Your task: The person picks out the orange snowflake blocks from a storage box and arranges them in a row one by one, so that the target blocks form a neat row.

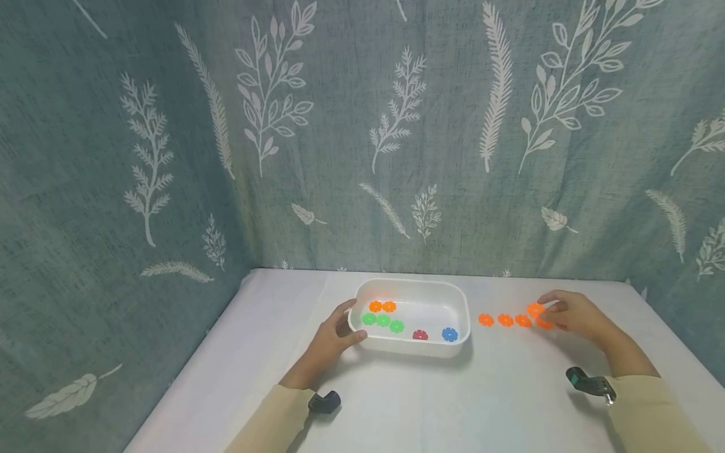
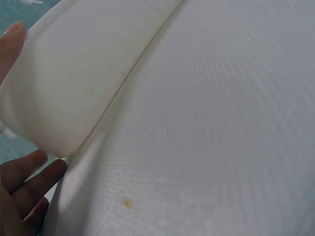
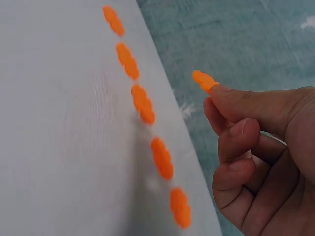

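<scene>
right hand (image 1: 572,313): pinching a small orange flower-shaped plastic disc (image 3: 204,80) at its fingertips, just above the table
left hand (image 1: 333,336): thumb and fingers curled around the left end of the white rounded plastic tub (image 1: 459,301)
row on table: more orange discs (image 1: 504,320) lined up on the white tablecloth (image 1: 453,402), right of the tub
in the tub: two orange, three green discs (image 1: 382,321), one red, one blue

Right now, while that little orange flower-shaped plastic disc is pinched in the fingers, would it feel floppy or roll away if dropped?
Probably stiff: the orange flower-shaped plastic disc keeps its flat shape in the right hand. Likely very light, since two fingertips carry it. Its mates in the orange disc row lie flat on the white table, so rolling seems unlikely.
</scene>
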Available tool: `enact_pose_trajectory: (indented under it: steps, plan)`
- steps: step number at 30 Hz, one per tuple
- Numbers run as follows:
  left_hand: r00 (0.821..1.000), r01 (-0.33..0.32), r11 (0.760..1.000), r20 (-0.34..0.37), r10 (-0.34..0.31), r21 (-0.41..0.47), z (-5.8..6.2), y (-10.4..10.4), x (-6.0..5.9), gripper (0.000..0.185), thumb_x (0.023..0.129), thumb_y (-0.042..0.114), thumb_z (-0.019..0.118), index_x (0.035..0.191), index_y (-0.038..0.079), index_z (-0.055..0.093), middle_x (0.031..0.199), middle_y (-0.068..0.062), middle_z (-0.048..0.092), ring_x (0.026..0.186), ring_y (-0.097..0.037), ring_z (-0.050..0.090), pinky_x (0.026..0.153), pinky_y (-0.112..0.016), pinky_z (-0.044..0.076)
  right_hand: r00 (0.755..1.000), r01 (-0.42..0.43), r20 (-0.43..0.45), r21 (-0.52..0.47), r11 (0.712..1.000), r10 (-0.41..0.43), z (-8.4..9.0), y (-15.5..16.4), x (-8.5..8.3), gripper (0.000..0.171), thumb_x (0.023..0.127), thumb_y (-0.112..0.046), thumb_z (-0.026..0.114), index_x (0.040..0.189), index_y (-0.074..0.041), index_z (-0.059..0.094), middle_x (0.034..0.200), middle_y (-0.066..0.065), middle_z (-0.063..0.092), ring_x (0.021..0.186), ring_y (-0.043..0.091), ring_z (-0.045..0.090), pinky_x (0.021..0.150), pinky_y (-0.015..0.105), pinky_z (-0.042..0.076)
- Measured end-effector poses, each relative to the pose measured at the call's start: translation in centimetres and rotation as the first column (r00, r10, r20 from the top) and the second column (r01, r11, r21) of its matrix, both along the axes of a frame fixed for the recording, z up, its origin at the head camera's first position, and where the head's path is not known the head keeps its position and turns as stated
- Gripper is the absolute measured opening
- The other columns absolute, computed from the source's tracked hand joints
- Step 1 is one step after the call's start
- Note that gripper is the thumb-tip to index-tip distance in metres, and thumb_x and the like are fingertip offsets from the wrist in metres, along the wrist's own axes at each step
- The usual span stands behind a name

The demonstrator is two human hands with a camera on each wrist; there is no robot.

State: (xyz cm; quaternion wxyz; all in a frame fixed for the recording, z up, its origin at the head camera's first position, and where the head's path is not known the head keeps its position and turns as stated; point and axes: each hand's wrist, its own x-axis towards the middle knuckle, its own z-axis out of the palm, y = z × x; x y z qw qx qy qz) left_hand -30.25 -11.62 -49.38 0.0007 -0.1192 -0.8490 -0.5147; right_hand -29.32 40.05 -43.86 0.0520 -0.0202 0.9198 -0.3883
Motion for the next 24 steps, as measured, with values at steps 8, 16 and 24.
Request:
enact_pose_trajectory:
  steps: [8, 16, 24]
  plan:
    - [1.000, 0.003, 1.000, -0.005, -0.003, 0.009, 0.2, -0.1, -0.1, 0.083, 0.079, 0.048, 0.077, 0.149, 0.033, 0.036, 0.146, -0.012, 0.046, 0.132, -0.031, 0.045, 0.107, -0.060, 0.031, 1.000, 0.017, -0.019, -0.006, 1.000, -0.017, -0.5, 2.2, 0.4, 0.046, 0.089, -0.012, 0.068, 0.125, 0.012, 0.052, 0.099, 0.020, 0.067, 0.071, 0.021, 0.058, 0.059, 0.032, 0.051]
    - [1.000, -0.004, 1.000, -0.001, 0.004, -0.007, 0.3, 0.0, -0.2, 0.081, 0.080, 0.046, 0.077, 0.149, 0.033, 0.035, 0.146, -0.012, 0.046, 0.132, -0.032, 0.045, 0.106, -0.060, 0.032, 0.998, 0.057, -0.039, 0.022, 0.998, -0.056, -1.2, 4.4, 0.6, 0.045, 0.090, -0.010, 0.065, 0.124, 0.015, 0.049, 0.093, 0.016, 0.066, 0.068, 0.021, 0.056, 0.054, 0.030, 0.047]
    - [1.000, 0.009, 1.000, -0.004, -0.009, -0.001, 0.6, 0.2, -0.3, 0.079, 0.081, 0.042, 0.077, 0.148, 0.034, 0.037, 0.147, -0.011, 0.046, 0.133, -0.030, 0.044, 0.107, -0.060, 0.030, 0.994, 0.102, -0.056, 0.075, 0.992, -0.098, -1.8, 6.4, 1.4, 0.043, 0.091, -0.009, 0.059, 0.123, 0.016, 0.048, 0.092, 0.019, 0.064, 0.072, 0.021, 0.057, 0.057, 0.030, 0.049]
